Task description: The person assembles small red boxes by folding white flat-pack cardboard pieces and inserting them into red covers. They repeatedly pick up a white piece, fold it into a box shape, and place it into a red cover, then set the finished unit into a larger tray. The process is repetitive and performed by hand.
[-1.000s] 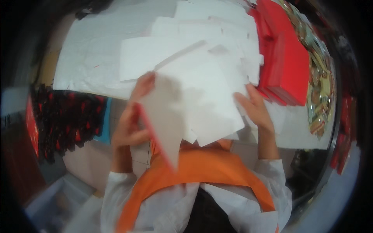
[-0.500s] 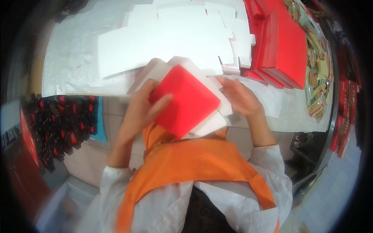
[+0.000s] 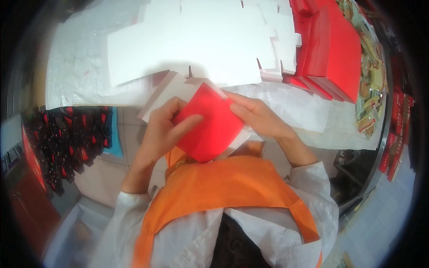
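A cardboard box blank (image 3: 208, 123), red on its outer face with pale flaps, is held in front of my orange apron at the table's near edge. My left hand (image 3: 167, 123) grips its left side, thumb lying across the red face and the other fingers behind it. On the opposite side, my right hand (image 3: 255, 114) pinches the upper right edge, thumb on top and fingers along the fold. A pale flap sticks out beyond the left hand toward the table. Just past the box lies a broad stack of flat white blanks (image 3: 192, 44).
Red boxes (image 3: 333, 53) stand at the table's right, beside a row of small wrapped packets (image 3: 371, 98). Plastic sheeting (image 3: 73, 76) covers the table. Black-and-red patterned packages (image 3: 78, 138) hang or lie at the lower left, next to a blue item (image 3: 115, 138).
My right hand has moved in from beside the box and now grips its upper right edge. The right-hand flap there has folded up, and the box has tilted slightly.
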